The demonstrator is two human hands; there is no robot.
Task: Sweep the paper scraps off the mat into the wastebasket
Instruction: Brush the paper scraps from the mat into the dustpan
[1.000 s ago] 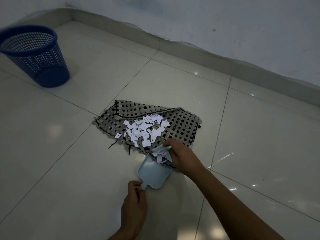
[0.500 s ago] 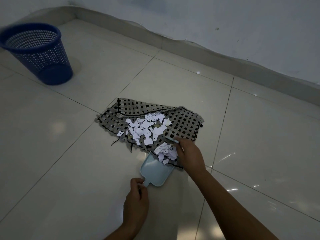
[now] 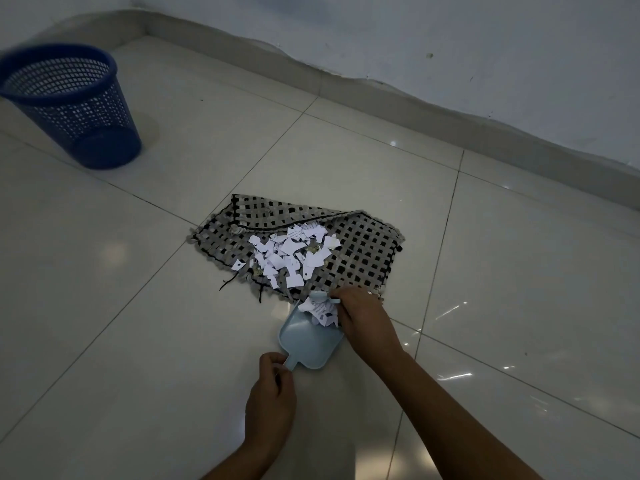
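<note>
A clump of paper scraps (image 3: 320, 311) has slid further into the pale blue dustpan (image 3: 310, 344), drawn by the right hand (image 3: 363, 315) gripping a small brush (image 3: 320, 296). The left hand (image 3: 273, 401) pinches the dustpan's handle. Most scraps remain on the woven mat (image 3: 363, 251); the blue wastebasket (image 3: 74, 105) stands far left.

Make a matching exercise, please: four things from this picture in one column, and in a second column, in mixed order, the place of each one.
Things:
1. blue mesh plastic wastebasket
2. light blue plastic dustpan
3. black and grey woven mat
4. main heap of white paper scraps

Places:
A. on the woven mat
B. on the floor at the mat's near edge, its handle held by the left hand
C. far left, apart from the mat
D. flat on the tiles in the middle, partly under the right hand

Pairs: 1-C, 2-B, 3-D, 4-A
</note>
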